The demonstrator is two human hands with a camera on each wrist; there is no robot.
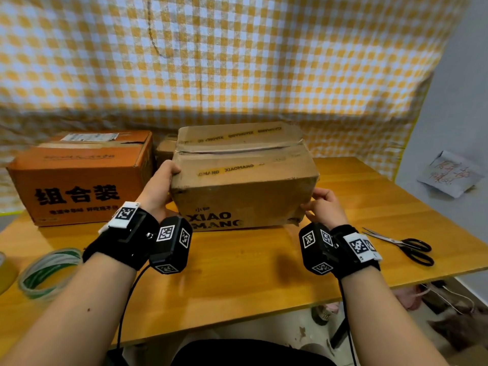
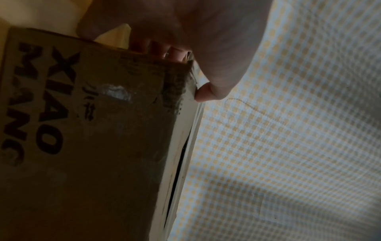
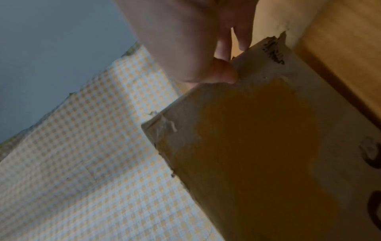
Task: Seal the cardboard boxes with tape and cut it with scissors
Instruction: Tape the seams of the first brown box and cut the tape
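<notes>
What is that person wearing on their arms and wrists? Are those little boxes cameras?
The forearms are bare, with no sleeves. Each wrist carries a black strap topped by a white tag with a black square code. Beneath each wrist hangs a black box, left and right, bearing similar codes, likely the cameras. A thin black cable trails from each.
</notes>
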